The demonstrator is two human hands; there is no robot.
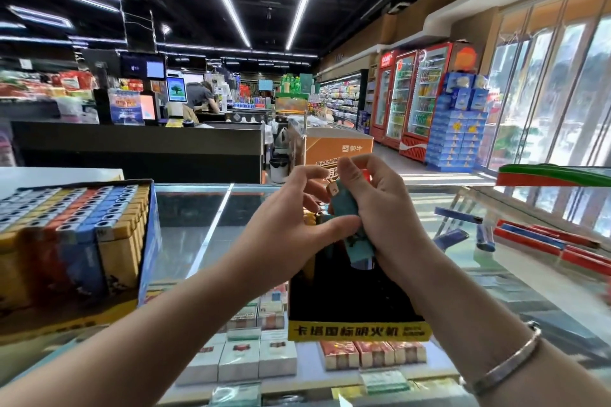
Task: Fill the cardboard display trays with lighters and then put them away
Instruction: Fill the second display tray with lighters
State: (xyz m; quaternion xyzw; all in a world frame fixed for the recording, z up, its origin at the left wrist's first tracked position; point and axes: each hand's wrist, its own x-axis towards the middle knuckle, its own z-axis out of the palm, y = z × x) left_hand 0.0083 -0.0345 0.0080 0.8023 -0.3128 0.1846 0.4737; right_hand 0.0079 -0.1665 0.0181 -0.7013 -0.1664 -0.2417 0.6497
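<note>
Both forearms rise from the lower frame to centre, where the right hand (373,208) is curled, gripping, a bracelet on its wrist, and the left hand (291,218) meets it, thumb extended, fingers loosely bent.

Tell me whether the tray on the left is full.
Full: the left display tray shows lighters packed in tight rows, without visible gaps.

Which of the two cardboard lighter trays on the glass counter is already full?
The tray on the left: rows of lighters pack it edge to edge. The black tray with the yellow front strip, below the hands, shows mostly bare black interior.
</note>
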